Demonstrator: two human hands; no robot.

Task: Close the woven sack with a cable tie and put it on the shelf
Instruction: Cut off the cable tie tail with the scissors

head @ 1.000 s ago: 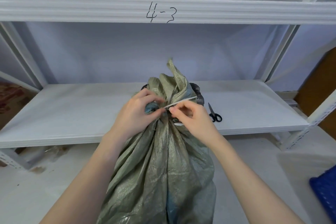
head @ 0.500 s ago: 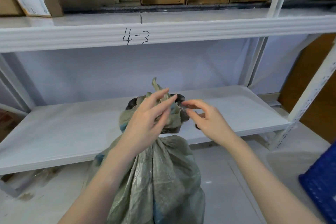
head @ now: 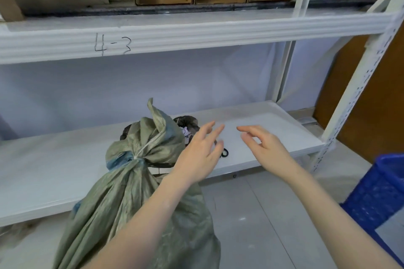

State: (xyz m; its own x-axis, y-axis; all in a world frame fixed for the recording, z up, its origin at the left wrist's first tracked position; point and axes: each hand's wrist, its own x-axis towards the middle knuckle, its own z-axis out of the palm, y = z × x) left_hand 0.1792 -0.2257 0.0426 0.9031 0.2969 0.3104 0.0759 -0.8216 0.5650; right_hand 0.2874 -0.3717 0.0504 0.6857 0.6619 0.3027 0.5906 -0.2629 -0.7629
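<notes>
Both hands hover free, fingers loosely spread, holding nothing.
Left hand (head: 200, 153) has the grey-green woven sack (head: 135, 185), neck cinched by a white cable tie (head: 146, 147), at its nine o'clock; right hand (head: 265, 148) hangs above the white metal shelf (head: 54, 170).

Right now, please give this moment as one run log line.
woven sack: on floor, neck tied | cable tie: on | left hand: open, off sack | right hand: open | shelf: sack not on

soft, even daylight, bright with no harsh shadows; a faint sheen on the white shelf (head: 273, 116); slight overall blur; wide-angle bending at the edges.
</notes>
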